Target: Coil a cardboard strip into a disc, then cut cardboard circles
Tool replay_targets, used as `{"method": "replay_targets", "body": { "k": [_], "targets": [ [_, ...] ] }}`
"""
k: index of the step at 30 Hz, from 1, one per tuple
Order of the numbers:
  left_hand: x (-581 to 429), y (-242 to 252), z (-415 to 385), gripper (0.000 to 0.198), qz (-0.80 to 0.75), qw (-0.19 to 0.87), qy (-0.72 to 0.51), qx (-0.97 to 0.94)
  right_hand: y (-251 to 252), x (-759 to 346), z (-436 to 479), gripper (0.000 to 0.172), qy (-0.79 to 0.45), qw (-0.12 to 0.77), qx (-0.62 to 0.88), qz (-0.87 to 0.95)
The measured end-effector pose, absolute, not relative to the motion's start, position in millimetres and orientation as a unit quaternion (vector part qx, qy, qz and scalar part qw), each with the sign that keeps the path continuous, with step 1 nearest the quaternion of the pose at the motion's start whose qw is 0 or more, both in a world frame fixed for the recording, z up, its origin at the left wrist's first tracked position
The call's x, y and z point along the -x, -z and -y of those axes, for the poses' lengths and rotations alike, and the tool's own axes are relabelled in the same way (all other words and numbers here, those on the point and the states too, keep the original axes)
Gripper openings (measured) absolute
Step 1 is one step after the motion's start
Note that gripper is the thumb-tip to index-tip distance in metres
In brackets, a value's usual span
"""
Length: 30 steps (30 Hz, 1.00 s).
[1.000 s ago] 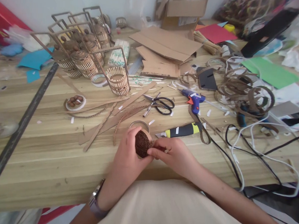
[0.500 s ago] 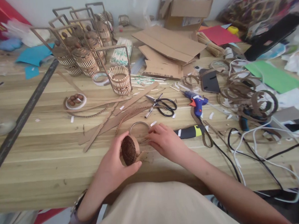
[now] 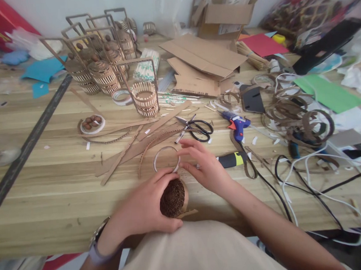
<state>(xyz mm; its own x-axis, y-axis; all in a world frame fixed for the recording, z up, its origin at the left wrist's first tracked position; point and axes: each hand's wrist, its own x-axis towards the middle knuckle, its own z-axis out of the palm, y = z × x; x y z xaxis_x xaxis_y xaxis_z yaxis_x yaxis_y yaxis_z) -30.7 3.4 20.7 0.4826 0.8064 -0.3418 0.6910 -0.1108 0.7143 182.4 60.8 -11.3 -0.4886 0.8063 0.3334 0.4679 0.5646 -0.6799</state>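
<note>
Wood-grain table (image 3: 49, 192) against a pale wall (image 3: 151, 14), its back crowded with handled stick baskets (image 3: 104, 79) and flattened cardboard (image 3: 202, 52). Scissors (image 3: 205, 130) and a glue gun (image 3: 238, 125) lie beyond the hands; the right hand (image 3: 205, 168) partly covers a utility knife (image 3: 229, 160). Near the front edge the left hand (image 3: 142, 206) grasps a brown coiled piece (image 3: 172, 198) — the right fingers meet a thin ring (image 3: 154, 160), whether gripping I cannot tell.

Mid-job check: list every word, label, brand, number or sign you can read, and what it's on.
No text reads with certainty.
Flat cardboard: a dark printed line along its near edge, too blurred to quote.
Open carton: a pale label, print too small.
Red sheet, far left: yellow markings, blurred.
Stick packet: green markings, unreadable.
</note>
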Motion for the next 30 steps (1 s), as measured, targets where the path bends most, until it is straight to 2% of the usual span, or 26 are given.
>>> {"method": "replay_targets", "body": {
  "k": [4,13,30],
  "targets": [
    [30,-21,-2,0.089,-0.489,0.432,-0.079,-0.753,16,-183,-56,0.034,-0.320,0.350,0.432,0.767],
    [29,-27,-3,0.088,-0.482,0.439,-0.044,-0.757,22,-191,-61,0.046,-0.365,0.346,0.395,0.769],
    [29,-21,0,0.087,-0.530,0.423,-0.074,-0.731,10,-198,-56,0.033,-0.328,0.381,0.456,0.734]
  ]
}}
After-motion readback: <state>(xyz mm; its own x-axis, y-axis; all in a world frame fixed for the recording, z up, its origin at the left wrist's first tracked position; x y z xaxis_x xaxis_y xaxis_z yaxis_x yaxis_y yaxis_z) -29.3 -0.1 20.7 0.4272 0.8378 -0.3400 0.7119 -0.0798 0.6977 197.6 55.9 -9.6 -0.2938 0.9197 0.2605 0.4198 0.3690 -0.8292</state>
